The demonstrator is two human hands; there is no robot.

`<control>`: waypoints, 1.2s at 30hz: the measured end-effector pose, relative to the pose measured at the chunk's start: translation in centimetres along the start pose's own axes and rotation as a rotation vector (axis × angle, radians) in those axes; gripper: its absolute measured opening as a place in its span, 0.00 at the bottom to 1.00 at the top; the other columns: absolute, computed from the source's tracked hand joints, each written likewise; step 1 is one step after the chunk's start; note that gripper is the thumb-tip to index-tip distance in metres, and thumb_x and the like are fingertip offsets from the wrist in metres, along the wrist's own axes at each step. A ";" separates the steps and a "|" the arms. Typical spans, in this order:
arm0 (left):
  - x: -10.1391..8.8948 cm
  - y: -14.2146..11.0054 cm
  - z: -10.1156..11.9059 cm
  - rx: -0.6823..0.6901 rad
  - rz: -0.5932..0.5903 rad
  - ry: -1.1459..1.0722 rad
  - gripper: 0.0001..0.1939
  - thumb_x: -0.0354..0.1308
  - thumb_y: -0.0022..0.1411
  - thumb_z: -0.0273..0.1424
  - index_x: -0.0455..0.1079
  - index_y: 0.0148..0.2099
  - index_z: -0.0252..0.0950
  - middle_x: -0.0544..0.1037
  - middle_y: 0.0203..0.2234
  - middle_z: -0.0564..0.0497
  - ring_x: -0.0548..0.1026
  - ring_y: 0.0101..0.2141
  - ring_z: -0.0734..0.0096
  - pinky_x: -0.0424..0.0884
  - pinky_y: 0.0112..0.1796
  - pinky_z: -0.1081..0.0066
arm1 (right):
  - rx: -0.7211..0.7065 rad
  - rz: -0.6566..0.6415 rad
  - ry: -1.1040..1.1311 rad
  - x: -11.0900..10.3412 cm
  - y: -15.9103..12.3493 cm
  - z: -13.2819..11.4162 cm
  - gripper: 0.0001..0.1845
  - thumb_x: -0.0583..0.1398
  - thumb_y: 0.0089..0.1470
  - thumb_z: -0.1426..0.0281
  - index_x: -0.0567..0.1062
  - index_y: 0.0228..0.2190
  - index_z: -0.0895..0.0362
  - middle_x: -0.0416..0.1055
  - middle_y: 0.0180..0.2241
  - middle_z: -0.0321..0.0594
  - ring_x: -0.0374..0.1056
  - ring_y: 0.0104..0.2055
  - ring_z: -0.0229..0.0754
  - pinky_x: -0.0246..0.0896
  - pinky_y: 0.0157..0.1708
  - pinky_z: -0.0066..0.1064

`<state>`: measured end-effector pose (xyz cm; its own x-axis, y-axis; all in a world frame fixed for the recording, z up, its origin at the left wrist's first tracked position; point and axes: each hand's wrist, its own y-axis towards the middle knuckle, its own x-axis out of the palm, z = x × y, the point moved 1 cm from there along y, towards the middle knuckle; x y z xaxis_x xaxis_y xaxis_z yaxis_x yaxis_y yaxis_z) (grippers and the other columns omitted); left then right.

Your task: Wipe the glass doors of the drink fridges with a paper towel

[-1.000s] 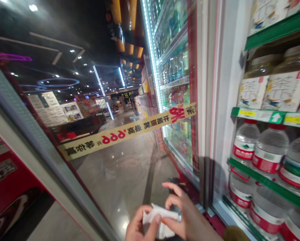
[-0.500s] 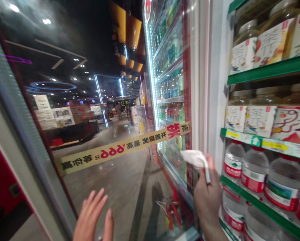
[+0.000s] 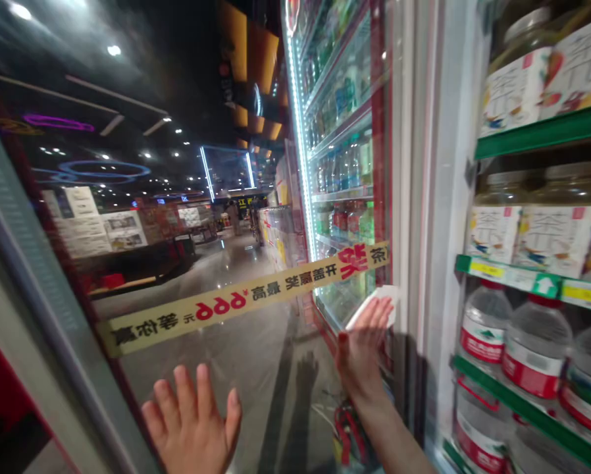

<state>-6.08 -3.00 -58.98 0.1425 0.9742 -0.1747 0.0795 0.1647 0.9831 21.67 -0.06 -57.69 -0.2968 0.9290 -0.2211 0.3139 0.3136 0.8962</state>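
Observation:
An open glass fridge door [image 3: 256, 197] fills the left and middle of the head view, crossed by a yellow banner sticker [image 3: 236, 304] with red and black print. My left hand [image 3: 194, 424] lies flat on the glass near the bottom, fingers spread. My right hand [image 3: 362, 345] presses a folded white cloth [image 3: 377, 299] flat against the glass close to the door's hinge edge, just under the banner's right end.
To the right, the fridge's green-edged shelves [image 3: 532, 280] carry tea bottles [image 3: 522, 230] above and red-labelled water bottles [image 3: 527, 349] below. Through the glass I see a shop aisle, more lit coolers [image 3: 339, 164] and a shiny floor.
A second ago both hands held the cloth low down. My right hand has since lifted it and laid it flat on the glass; my left hand spread open on the door.

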 end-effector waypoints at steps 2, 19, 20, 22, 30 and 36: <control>0.2 0.4 0.0 0.013 0.003 0.000 0.47 0.62 0.71 0.37 0.44 0.83 0.38 0.42 0.82 0.40 0.36 0.81 0.50 0.37 0.77 0.38 | -0.159 -0.013 -0.005 0.3 -1.3 -2.9 0.52 0.41 0.73 0.43 0.36 0.78 0.70 0.29 0.81 0.61 0.26 0.84 0.64 0.42 0.78 0.66; 3.7 0.5 -2.2 0.034 -0.074 -0.128 0.49 0.62 0.71 0.35 0.39 0.83 0.43 0.40 0.82 0.39 0.34 0.81 0.46 0.38 0.76 0.30 | -0.376 -0.374 0.091 5.5 -16.5 -0.9 0.51 0.60 0.64 0.44 0.45 0.78 0.38 0.59 0.76 0.29 0.47 0.82 0.52 0.51 0.79 0.49; 3.8 0.6 -2.2 0.041 -0.075 -0.133 0.49 0.61 0.71 0.36 0.39 0.83 0.43 0.40 0.82 0.39 0.34 0.81 0.46 0.38 0.76 0.30 | -0.265 -0.344 0.048 5.5 -16.3 0.6 0.51 0.58 0.67 0.46 0.44 0.79 0.46 0.56 0.77 0.39 0.46 0.82 0.58 0.47 0.80 0.58; 4.0 0.6 -2.1 0.048 -0.064 -0.144 0.48 0.61 0.71 0.36 0.39 0.83 0.44 0.40 0.82 0.39 0.35 0.81 0.44 0.38 0.75 0.28 | -0.042 -0.289 -0.034 5.5 -14.9 3.5 0.48 0.51 0.72 0.51 0.40 0.79 0.61 0.46 0.79 0.61 0.40 0.82 0.72 0.37 0.76 0.78; 3.8 1.0 -1.8 0.068 -0.059 -0.119 0.46 0.58 0.74 0.36 0.38 0.83 0.39 0.39 0.82 0.38 0.33 0.81 0.50 0.35 0.77 0.36 | -0.285 -0.445 0.107 6.4 -17.4 1.2 0.46 0.59 0.65 0.40 0.65 0.73 0.51 0.65 0.73 0.50 0.58 0.77 0.64 0.50 0.77 0.63; 3.7 1.0 -1.7 0.072 -0.045 -0.110 0.47 0.59 0.72 0.36 0.37 0.83 0.40 0.39 0.82 0.38 0.34 0.81 0.46 0.37 0.76 0.32 | 0.165 -0.234 -0.057 5.3 -14.5 5.6 0.45 0.43 0.74 0.53 0.41 0.78 0.70 0.41 0.78 0.74 0.45 0.80 0.78 0.43 0.72 0.81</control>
<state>-7.13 0.99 -58.56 0.2442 0.9427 -0.2272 0.1580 0.1924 0.9685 20.59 1.36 -74.02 -0.3292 0.8357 -0.4396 0.3870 0.5440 0.7445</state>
